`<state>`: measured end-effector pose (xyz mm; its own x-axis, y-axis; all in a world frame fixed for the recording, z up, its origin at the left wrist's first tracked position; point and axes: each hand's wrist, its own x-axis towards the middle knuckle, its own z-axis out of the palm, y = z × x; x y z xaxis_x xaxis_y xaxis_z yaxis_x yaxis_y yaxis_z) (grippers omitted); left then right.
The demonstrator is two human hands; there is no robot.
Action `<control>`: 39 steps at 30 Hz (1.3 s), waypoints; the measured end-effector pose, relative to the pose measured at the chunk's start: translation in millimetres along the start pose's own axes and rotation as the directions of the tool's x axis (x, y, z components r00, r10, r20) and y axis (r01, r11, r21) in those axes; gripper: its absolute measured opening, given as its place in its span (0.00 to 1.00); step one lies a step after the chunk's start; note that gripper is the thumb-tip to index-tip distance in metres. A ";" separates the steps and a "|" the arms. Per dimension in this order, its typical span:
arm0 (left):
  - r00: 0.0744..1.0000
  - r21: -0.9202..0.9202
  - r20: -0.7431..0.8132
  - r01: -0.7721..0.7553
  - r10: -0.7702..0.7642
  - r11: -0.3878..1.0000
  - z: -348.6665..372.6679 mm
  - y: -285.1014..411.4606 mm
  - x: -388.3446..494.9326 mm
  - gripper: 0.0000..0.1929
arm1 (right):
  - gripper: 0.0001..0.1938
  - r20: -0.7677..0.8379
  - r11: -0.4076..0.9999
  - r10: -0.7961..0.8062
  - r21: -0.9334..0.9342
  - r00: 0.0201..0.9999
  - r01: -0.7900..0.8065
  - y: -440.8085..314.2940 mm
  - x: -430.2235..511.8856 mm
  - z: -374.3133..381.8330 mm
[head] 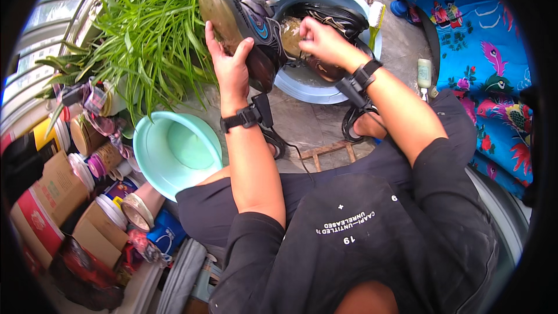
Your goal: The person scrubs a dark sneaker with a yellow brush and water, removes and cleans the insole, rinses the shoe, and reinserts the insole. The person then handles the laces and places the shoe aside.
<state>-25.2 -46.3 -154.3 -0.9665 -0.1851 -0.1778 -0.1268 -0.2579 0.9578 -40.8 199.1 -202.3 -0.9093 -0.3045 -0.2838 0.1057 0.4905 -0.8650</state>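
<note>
My left hand point(231, 63) grips a dark grey sneaker point(259, 30) by its sole, tipped up beside the light-blue basin point(301, 93). The sneaker has a blue swoosh, and its pale, translucent sole faces left. Over the basin's murky water, my right hand point(327, 43) is curled with the fingertips together on a thin dark strand, perhaps a shoelace; its ends are hidden. Black footwear with laces point(344, 19) lies in the basin under and behind this hand. A brownish, shiny shoe part point(322, 69) shows below it. A scrub brush point(376, 19) with a yellow-green handle leans on the right rim.
A mint-green basin point(150, 152) stands left of my legs. Long-leaved potted plants point(152, 39) crowd the upper left. Right of the blue basin are a pump bottle point(424, 73) and blue floral fabric point(484, 65). Cardboard boxes point(61, 187) and tubs line the left side.
</note>
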 end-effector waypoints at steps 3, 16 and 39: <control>1.000 -0.038 0.023 0.004 -0.003 0.999 3.0 4.9 -2.3 0.51 | 0.14 0.006 0.951 -0.226 -0.216 0.974 0.222 -56.8 0.3 -43.6; 0.985 -0.203 0.169 -0.006 0.041 0.979 25.9 71.7 -13.0 0.48 | 0.07 -0.005 0.742 -0.592 -0.395 0.806 0.542 -217.1 -88.7 -152.5; 0.990 -0.339 0.103 -0.059 0.099 0.939 48.9 142.4 -42.2 0.37 | 0.13 0.047 0.909 -0.201 -0.363 0.979 0.204 -72.9 -8.2 -154.7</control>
<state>-13.4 -28.8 0.7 -0.9921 -0.1114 -0.0579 0.0135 -0.5528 0.8332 -103.3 292.1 -72.8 -0.8921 -0.4346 -0.1236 -0.2353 0.6804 -0.6940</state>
